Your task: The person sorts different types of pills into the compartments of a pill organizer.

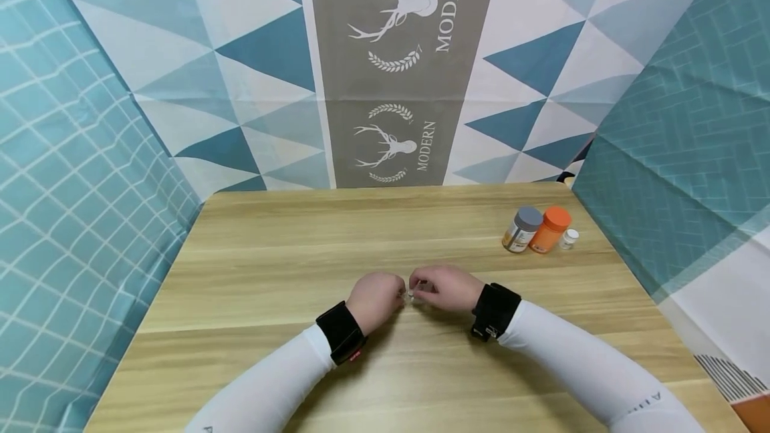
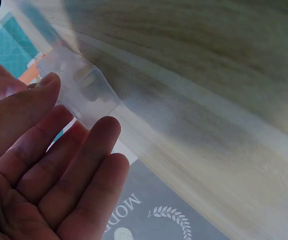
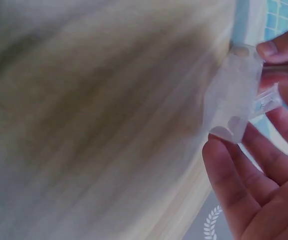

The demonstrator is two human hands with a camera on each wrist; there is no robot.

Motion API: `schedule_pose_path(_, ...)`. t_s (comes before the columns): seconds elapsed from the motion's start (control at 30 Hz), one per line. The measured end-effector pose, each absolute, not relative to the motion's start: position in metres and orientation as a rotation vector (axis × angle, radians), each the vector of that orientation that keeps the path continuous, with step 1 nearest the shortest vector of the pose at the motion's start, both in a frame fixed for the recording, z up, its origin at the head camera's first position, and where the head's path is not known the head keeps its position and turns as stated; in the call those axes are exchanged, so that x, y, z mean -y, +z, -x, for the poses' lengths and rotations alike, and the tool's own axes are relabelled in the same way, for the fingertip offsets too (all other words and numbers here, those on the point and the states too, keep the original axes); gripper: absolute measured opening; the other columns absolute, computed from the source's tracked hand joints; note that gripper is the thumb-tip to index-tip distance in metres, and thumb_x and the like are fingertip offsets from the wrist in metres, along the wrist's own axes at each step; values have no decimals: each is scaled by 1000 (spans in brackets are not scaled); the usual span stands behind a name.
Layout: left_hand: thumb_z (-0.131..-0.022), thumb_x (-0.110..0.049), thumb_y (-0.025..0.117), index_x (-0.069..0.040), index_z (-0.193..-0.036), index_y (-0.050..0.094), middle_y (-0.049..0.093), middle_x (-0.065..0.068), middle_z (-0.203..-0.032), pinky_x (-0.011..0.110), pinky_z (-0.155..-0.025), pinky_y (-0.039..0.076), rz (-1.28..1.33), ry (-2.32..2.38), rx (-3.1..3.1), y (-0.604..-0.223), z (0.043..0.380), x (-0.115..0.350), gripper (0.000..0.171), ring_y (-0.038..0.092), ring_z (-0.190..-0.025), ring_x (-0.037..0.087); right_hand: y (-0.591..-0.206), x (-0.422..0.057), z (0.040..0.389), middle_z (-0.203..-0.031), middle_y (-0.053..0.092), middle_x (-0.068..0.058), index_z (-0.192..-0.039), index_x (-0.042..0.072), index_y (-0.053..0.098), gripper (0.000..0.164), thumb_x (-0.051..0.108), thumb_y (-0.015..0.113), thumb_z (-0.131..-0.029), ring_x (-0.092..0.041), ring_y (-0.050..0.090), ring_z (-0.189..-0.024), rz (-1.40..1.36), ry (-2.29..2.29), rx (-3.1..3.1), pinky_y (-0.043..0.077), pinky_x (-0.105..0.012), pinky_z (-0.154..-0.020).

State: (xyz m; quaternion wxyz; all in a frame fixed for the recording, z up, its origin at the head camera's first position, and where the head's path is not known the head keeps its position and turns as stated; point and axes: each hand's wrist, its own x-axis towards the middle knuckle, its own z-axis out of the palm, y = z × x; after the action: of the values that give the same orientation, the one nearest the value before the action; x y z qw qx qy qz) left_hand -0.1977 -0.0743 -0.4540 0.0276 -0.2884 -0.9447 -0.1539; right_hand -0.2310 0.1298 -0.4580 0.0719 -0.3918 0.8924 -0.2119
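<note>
Between the two hands is a small clear plastic case [image 2: 86, 95], with rounded shapes showing through its wall. My left hand [image 1: 374, 301] pinches one end of it, the thumb [image 2: 46, 89] on its side and the fingers behind. At the other end my right hand [image 1: 450, 288] holds the case, with a fingertip [image 3: 216, 152] at its lower corner. In the right wrist view, a narrow clear flap [image 3: 268, 101] sticks out beside the case body. From the head view the case is tiny and mostly hidden by the fingers, close over the wooden table [image 1: 271, 239].
At the table's back right stand a grey-capped bottle [image 1: 522, 229], an orange bottle [image 1: 549, 231] and a small white bottle [image 1: 568, 239], close together. Patterned cloth hangs behind the table [image 1: 259, 85] and along both sides. Black bands with cameras circle both wrists.
</note>
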Motion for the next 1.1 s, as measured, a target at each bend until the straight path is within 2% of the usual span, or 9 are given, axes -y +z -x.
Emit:
schedule_pose_path(0.33, -79, -17, 81, -16, -70, 69, 64, -9, -68, 28, -57, 47, 906, -456, 2885, -455, 196, 70, 15, 57, -60, 8, -463, -127, 223, -91, 65, 10, -98, 18, 67, 6, 20, 70, -93, -9, 62, -82, 1215, -670, -2699, 50, -29, -75)
schedule_pose_path(0.63, -80, -15, 79, -16, -70, 68, 65, -7, -69, 29, -57, 48, 908, -409, 2893, -450, 196, 71, 15, 60, -61, 11, -465, -126, 224, -92, 63, 10, -99, 18, 65, 13, 27, 72, -92, -8, 60, -83, 1195, -605, -2725, 50, -28, -76)
schedule_pose_path(0.83, -83, -15, 76, -14, -84, 71, 67, -3, -79, 30, -61, 50, 907, -431, 2946, -452, 198, 74, 5, 61, -67, 12, -464, -127, 222, -106, 67, 3, -116, 13, 64, 30, 28, 72, -91, -10, 62, -95, 1124, -582, -2754, 52, -32, -85)
schedule_pose_path(1.1, -85, -25, 77, -9, -109, 69, 65, 3, -92, 31, -63, 51, 828, -482, 3021, -450, 201, 74, 30, 60, -73, 14, -461, -137, 221, -110, 67, 1, -119, 12, 63, 35, 24, 76, -89, -12, 63, -98, 1084, -526, -2775, 52, -34, -86)
